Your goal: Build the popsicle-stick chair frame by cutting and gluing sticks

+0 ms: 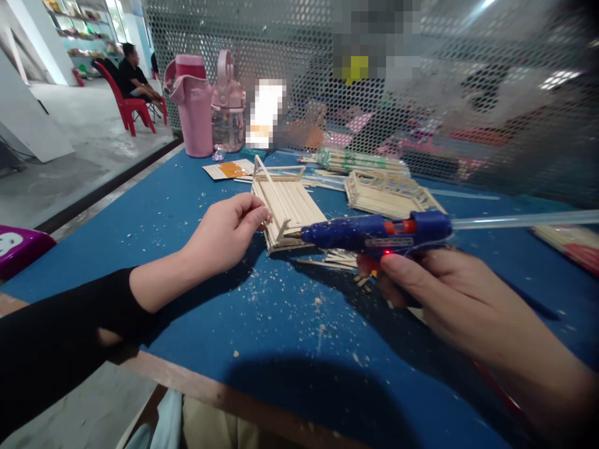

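Right hand [444,287] firm round a blue glue gun [346,232], axis crosswise, nozzle [296,235] leftward, stick frame [297,201] pinched in left hand [228,229]

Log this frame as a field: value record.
left hand: pinched at left side of railed pale wooden-stick platform; exact grip unclear
right hand: holds blue plastic glue gun, red light lit
nozzle: at platform's near-end post; contact unclear
farther right: second railed pale wooden-stick platform
back left: tall pink bottle beside clear pink-lidded bottle
surface: blue tabletop scattered with pale crumbs
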### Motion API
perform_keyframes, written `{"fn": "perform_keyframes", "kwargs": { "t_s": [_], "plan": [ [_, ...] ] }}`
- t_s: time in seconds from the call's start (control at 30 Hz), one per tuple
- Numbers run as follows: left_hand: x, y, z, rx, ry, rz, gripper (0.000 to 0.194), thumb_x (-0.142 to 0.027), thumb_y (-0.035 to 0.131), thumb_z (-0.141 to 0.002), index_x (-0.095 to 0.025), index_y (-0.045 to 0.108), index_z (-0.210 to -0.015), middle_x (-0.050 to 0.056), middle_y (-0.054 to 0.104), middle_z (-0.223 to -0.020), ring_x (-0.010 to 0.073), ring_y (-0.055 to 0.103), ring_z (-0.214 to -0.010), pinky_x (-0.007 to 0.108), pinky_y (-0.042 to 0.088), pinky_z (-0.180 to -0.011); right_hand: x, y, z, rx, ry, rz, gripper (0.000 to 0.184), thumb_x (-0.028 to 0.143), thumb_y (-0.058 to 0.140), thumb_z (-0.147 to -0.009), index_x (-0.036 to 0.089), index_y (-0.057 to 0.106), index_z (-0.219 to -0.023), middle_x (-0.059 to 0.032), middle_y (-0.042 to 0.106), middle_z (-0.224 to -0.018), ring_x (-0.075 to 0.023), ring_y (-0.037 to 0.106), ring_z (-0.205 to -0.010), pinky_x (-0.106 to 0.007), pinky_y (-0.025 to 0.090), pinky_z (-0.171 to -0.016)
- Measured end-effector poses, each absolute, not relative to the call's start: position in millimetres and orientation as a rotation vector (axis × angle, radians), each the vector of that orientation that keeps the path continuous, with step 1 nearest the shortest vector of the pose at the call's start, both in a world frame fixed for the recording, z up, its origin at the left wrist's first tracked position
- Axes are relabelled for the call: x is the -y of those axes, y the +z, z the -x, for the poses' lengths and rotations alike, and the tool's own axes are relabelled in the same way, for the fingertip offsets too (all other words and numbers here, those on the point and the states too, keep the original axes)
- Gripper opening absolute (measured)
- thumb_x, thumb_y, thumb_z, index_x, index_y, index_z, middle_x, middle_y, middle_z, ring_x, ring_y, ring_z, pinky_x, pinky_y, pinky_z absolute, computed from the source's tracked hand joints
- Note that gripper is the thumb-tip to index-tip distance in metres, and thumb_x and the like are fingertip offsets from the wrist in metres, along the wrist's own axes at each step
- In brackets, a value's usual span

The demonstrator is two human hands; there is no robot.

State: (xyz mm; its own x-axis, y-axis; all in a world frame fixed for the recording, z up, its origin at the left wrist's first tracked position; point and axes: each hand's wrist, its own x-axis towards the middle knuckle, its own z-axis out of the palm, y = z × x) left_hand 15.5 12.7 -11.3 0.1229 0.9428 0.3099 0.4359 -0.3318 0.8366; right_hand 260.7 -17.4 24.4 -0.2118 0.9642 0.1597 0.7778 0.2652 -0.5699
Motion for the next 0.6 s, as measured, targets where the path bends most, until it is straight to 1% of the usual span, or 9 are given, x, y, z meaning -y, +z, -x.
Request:
{"fn": "perform_keyframes", "kwargs": {
  "t_s": [0.17,0.27,0.37,0.47,0.53,0.57,0.6],
  "plan": [
    [-13.4,-13.1,-14.9,-1.335,1.161,-1.848,0.017,-0.025,0.046,-0.089,-0.017,0.059,-0.082,0.005,0.070,-0.085,0.0150,0.063,-0.076,0.026,0.048,-0.063,17.1,24.5,-260.8,2.082,0.475,1.515,0.054,0.071,0.040,-0.076,0.023,0.060,-0.060,-0.0007,0.054,-0.042,-0.0145,0.046,-0.036,-0.028,0.036,-0.036],
    [-13.8,-13.1,-14.8,-1.330,1.162,-1.858,0.017,-0.025,0.046,-0.089,-0.017,0.059,-0.082,0.005,0.070,-0.085,0.0145,0.063,-0.076,0.026,0.048,-0.063,17.0,23.7,-260.7,2.095,0.467,1.499,0.056,0.072,0.039,-0.076,0.023,0.058,-0.056,-0.0002,0.052,-0.041,-0.0130,0.042,-0.035,-0.028,0.034,-0.035],
    [-13.8,-12.6,-15.0,-1.329,1.165,-1.857,0.017,-0.025,0.046,-0.089,-0.016,0.060,-0.082,0.005,0.070,-0.085,0.0146,0.063,-0.075,0.026,0.048,-0.063,18.9,24.3,-262.6,2.102,0.497,1.515,0.060,0.076,0.041,-0.073,0.023,0.055,-0.049,-0.0017,0.053,-0.043,-0.0133,0.044,-0.038,-0.028,0.036,-0.037],
    [-13.7,-12.0,-15.2,-1.334,1.161,-1.847,0.017,-0.025,0.047,-0.089,-0.016,0.060,-0.082,0.005,0.069,-0.083,0.0151,0.063,-0.075,0.026,0.048,-0.061,19.0,27.9,-276.5,2.099,0.554,1.574,0.064,0.081,0.044,-0.068,0.022,0.054,-0.043,-0.0048,0.053,-0.043,-0.0160,0.047,-0.043,-0.031,0.039,-0.042],
    [-13.5,-11.6,-15.4,-1.334,1.162,-1.843,0.017,-0.025,0.047,-0.088,-0.016,0.060,-0.082,0.005,0.069,-0.082,0.0152,0.063,-0.075,0.025,0.047,-0.060,12.5,32.8,-295.4,2.032,0.551,1.604,0.063,0.081,0.046,-0.067,0.022,0.059,-0.049,-0.0072,0.057,-0.050,-0.0183,0.050,-0.046,-0.034,0.041,-0.045],
    [-13.4,-11.2,-15.5,-1.331,1.176,-1.836,0.016,-0.025,0.047,-0.088,-0.016,0.059,-0.081,0.005,0.069,-0.082,0.0151,0.063,-0.074,0.025,0.047,-0.060,6.2,36.2,-307.0,1.980,0.541,1.620,0.060,0.079,0.047,-0.068,0.022,0.063,-0.059,-0.0079,0.061,-0.056,-0.0192,0.052,-0.048,-0.035,0.042,-0.047],
    [-13.1,-10.9,-15.7,-1.322,1.199,-1.826,0.016,-0.025,0.048,-0.088,-0.016,0.059,-0.081,0.005,0.069,-0.082,0.0149,0.063,-0.073,0.025,0.047,-0.059,-2.5,40.2,-319.0,1.914,0.481,1.637,0.059,0.078,0.046,-0.069,0.022,0.065,-0.067,-0.0079,0.061,-0.059,-0.0202,0.053,-0.049,-0.037,0.043,-0.048]
  ]
}}
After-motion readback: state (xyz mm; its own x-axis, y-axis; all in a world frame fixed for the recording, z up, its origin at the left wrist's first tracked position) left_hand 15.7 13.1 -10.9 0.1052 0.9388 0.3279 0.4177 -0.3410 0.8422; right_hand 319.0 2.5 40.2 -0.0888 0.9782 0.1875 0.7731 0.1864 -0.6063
